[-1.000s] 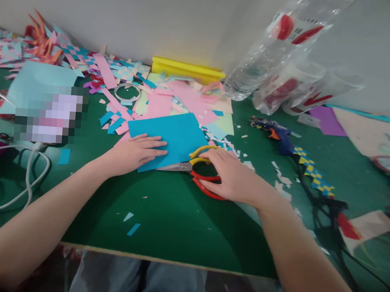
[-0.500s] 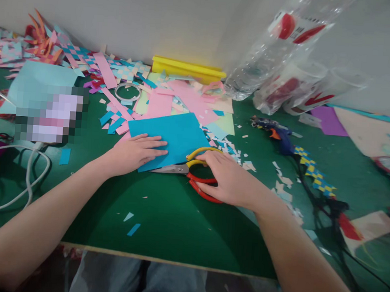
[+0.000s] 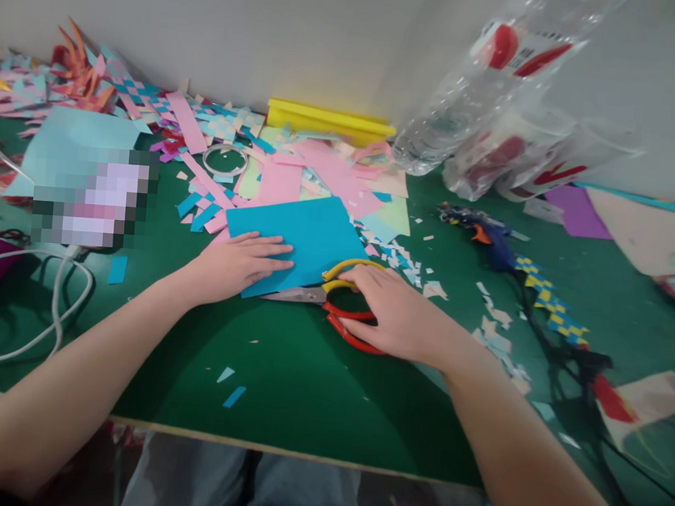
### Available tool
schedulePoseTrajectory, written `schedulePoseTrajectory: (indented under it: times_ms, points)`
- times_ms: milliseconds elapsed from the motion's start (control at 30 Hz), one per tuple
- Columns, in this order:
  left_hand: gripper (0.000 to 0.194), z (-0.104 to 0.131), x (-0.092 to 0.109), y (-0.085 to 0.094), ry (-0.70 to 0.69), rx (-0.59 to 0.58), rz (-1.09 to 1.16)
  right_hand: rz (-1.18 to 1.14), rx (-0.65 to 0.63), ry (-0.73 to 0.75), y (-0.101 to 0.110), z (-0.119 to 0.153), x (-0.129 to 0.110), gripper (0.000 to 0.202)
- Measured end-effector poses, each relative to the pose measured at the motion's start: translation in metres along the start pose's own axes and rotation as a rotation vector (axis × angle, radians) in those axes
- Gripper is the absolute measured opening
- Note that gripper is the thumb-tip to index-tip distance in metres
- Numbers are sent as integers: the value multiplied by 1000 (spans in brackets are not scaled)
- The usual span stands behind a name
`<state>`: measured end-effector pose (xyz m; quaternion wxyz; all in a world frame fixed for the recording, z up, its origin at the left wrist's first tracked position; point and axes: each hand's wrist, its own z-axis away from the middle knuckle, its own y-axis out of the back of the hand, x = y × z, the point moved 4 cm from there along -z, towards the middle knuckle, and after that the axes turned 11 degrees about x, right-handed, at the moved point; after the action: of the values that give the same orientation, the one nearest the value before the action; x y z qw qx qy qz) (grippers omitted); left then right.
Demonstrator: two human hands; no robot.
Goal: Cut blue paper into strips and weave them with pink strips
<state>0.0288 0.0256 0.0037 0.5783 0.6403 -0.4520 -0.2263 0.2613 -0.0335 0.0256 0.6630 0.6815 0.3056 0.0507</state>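
A: Report front to back. Nearest items?
B: Note narrow blue paper scrap [image 3: 234, 397] on green tabletop [image 3: 305, 389]. Beyond, find right hand [image 3: 400, 305] clamped on steel scissors with yellow-and-red handles [image 3: 311, 295].
A: Change within the last second?
B: Slight scissors shift, leftward and frontward. Places blades alongside near edge of flat blue paper sheet [image 3: 323, 233].
A: Left hand [image 3: 238, 265]?
B: Rests on sheet, fingers extended, gripping nothing. Sheet unmoved.
A: Farther back?
B: Note pale pink paper pieces [image 3: 281, 183], then bright yellow elongated piece [image 3: 329, 121] near grey wall [image 3: 214, 28].
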Motion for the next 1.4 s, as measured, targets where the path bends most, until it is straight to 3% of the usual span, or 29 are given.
schedulePoseTrajectory:
  times_ms: [267, 533, 733, 1067, 1233, 1400]
  points:
    - [41, -1, 3, -1, 1, 10, -9, 17, 18, 15, 2, -1, 1, 35]
    - [36, -6, 13, 2, 36, 73, -51, -13, 16, 28, 4, 5, 19, 38]
    - [52, 1, 2, 6, 13, 5, 141, 0, -2, -18, 6, 9, 31, 42]
    - [70, 3, 4, 10, 19, -49, 177, -4, -22, -37, 7, 10, 32, 42]
    - [45, 2, 4, 8, 39, -45, 165, 10, -12, -7, 4, 9, 28, 42]
    - [44, 1, 3, 4, 20, -60, 110, 18, -22, -43, 3, 8, 21, 44]
